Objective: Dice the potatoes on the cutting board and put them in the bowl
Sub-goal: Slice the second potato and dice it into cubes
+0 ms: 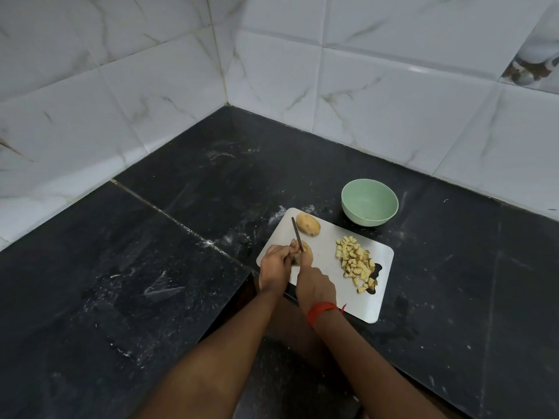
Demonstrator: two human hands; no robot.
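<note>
A steel cutting board (332,285) lies on the dark counter. On its near-left part sits a potato (306,248), which my left hand (273,264) holds with curled fingers. My right hand (314,285) grips a knife (297,234) whose blade stands across that potato, tip pointing away from me. A second whole potato (308,224) lies at the board's far corner. A heap of pale diced potato (357,263) covers the board's right side. The green bowl (369,202) stands just beyond the board with nothing visible inside.
The black stone counter (181,237) fills a corner between two white tiled walls (393,86). White dust streaks mark the counter. Its front edge steps back at the board's near-left corner, where my arms come in.
</note>
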